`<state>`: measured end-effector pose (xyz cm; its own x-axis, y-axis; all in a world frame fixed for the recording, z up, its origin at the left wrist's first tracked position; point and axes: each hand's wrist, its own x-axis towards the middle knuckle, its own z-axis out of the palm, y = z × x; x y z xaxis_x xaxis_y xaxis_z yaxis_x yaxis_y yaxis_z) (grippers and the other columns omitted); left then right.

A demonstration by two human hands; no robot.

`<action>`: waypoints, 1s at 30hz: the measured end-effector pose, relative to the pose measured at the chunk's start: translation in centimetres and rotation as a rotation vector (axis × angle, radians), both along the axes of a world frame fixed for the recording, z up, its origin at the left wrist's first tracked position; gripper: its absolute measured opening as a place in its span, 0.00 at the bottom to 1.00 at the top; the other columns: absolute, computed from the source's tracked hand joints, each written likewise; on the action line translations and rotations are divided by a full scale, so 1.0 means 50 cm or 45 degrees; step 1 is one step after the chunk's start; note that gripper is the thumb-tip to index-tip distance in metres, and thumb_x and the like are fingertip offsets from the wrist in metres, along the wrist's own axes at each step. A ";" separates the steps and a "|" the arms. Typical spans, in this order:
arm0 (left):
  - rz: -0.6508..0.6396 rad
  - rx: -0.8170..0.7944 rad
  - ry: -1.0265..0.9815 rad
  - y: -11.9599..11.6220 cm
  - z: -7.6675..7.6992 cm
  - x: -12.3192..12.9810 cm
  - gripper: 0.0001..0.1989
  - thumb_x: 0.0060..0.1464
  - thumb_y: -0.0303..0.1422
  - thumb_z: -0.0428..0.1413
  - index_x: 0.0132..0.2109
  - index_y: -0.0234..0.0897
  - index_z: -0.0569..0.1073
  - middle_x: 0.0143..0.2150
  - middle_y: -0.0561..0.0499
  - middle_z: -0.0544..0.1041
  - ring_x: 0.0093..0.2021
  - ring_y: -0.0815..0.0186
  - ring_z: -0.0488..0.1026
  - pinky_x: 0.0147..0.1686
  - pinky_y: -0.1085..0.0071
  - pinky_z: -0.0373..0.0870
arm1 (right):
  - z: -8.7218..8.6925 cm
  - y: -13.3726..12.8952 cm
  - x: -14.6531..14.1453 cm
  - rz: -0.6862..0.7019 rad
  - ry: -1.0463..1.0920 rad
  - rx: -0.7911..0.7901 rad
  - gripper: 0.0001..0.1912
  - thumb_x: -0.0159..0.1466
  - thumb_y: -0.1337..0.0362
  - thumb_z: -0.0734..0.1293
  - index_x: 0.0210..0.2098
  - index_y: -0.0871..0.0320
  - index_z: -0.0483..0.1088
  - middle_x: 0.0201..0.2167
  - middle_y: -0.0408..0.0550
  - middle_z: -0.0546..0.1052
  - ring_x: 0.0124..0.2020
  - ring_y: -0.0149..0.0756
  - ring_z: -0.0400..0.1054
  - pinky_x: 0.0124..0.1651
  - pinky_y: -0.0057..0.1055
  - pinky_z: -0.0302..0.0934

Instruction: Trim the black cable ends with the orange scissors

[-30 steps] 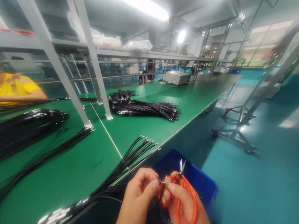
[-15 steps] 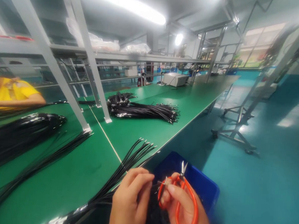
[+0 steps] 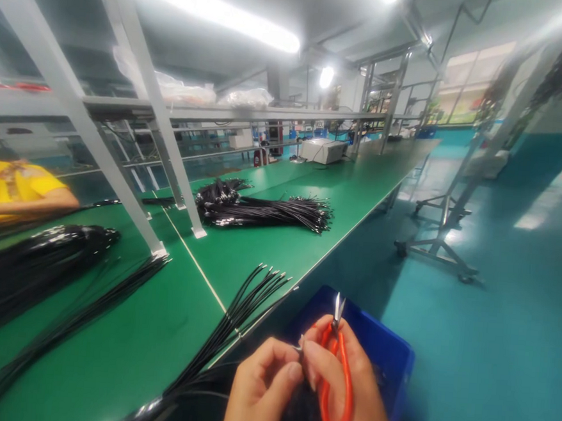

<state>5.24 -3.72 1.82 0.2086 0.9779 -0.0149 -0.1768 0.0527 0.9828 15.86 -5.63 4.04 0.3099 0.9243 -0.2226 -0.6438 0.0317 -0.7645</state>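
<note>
I watch from afar as my right hand (image 3: 367,390) grips orange-handled scissors (image 3: 344,356), blades pointing up and away from the small, indistinct piece (image 3: 299,349) my left hand (image 3: 261,385) pinches; black cables (image 3: 214,342) fan over the green table (image 3: 167,324), nearer the left.
</note>
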 end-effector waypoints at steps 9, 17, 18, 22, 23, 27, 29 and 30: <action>-0.051 -0.174 -0.141 0.005 0.009 0.000 0.19 0.40 0.44 0.66 0.25 0.33 0.71 0.19 0.56 0.69 0.19 0.75 0.59 0.20 0.80 0.55 | -0.004 -0.006 0.015 -0.190 -0.532 0.091 0.09 0.51 0.65 0.72 0.33 0.53 0.71 0.23 0.38 0.71 0.23 0.29 0.62 0.26 0.23 0.58; -0.034 -0.142 -0.119 0.003 0.010 0.001 0.19 0.40 0.45 0.66 0.24 0.33 0.71 0.19 0.56 0.68 0.20 0.74 0.58 0.20 0.79 0.55 | -0.023 0.016 0.024 0.039 -0.563 0.053 0.08 0.52 0.67 0.70 0.30 0.53 0.67 0.21 0.36 0.72 0.21 0.27 0.65 0.23 0.20 0.60; -0.034 -0.149 -0.121 0.004 0.010 0.001 0.19 0.40 0.45 0.66 0.24 0.33 0.71 0.19 0.56 0.68 0.20 0.74 0.58 0.20 0.79 0.54 | -0.033 0.015 0.028 0.019 -0.666 0.085 0.07 0.53 0.67 0.70 0.30 0.53 0.67 0.22 0.36 0.72 0.21 0.28 0.66 0.23 0.21 0.61; -0.048 -0.188 -0.138 0.005 0.011 0.000 0.20 0.39 0.45 0.66 0.24 0.33 0.71 0.19 0.56 0.68 0.20 0.75 0.58 0.20 0.79 0.55 | -0.058 0.006 0.038 -0.187 -1.045 0.265 0.07 0.57 0.67 0.67 0.36 0.51 0.68 0.29 0.41 0.77 0.23 0.31 0.69 0.25 0.24 0.65; -0.050 -0.191 -0.139 0.005 0.011 0.000 0.20 0.39 0.45 0.67 0.25 0.33 0.71 0.19 0.57 0.68 0.20 0.75 0.58 0.20 0.79 0.55 | -0.058 0.005 0.038 -0.235 -1.139 0.337 0.09 0.58 0.68 0.66 0.38 0.50 0.69 0.32 0.42 0.78 0.23 0.31 0.70 0.26 0.24 0.66; -0.048 -0.173 -0.124 0.004 0.013 0.003 0.20 0.39 0.45 0.67 0.24 0.33 0.70 0.19 0.56 0.68 0.20 0.74 0.59 0.21 0.79 0.55 | -0.049 0.005 0.030 -0.364 -1.477 0.558 0.12 0.56 0.70 0.66 0.37 0.47 0.70 0.27 0.38 0.79 0.21 0.30 0.71 0.23 0.21 0.64; -0.043 -0.155 -0.128 0.003 0.016 0.004 0.19 0.39 0.44 0.67 0.24 0.33 0.70 0.19 0.56 0.69 0.21 0.73 0.60 0.22 0.78 0.57 | -0.045 0.005 0.022 -0.439 -1.556 0.565 0.11 0.55 0.71 0.67 0.34 0.48 0.70 0.23 0.38 0.78 0.20 0.32 0.71 0.22 0.23 0.64; -0.043 -0.147 -0.131 0.002 0.017 0.004 0.19 0.39 0.44 0.67 0.24 0.33 0.70 0.19 0.55 0.69 0.21 0.73 0.60 0.22 0.78 0.57 | -0.045 0.004 0.018 -0.475 -1.575 0.555 0.10 0.55 0.71 0.68 0.33 0.48 0.71 0.23 0.39 0.78 0.20 0.33 0.71 0.23 0.25 0.64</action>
<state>5.44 -3.64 2.67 0.2472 0.9634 -0.1038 -0.2723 0.1719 0.9467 16.73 -5.44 1.81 0.3365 0.6659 0.6658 0.5482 0.4364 -0.7135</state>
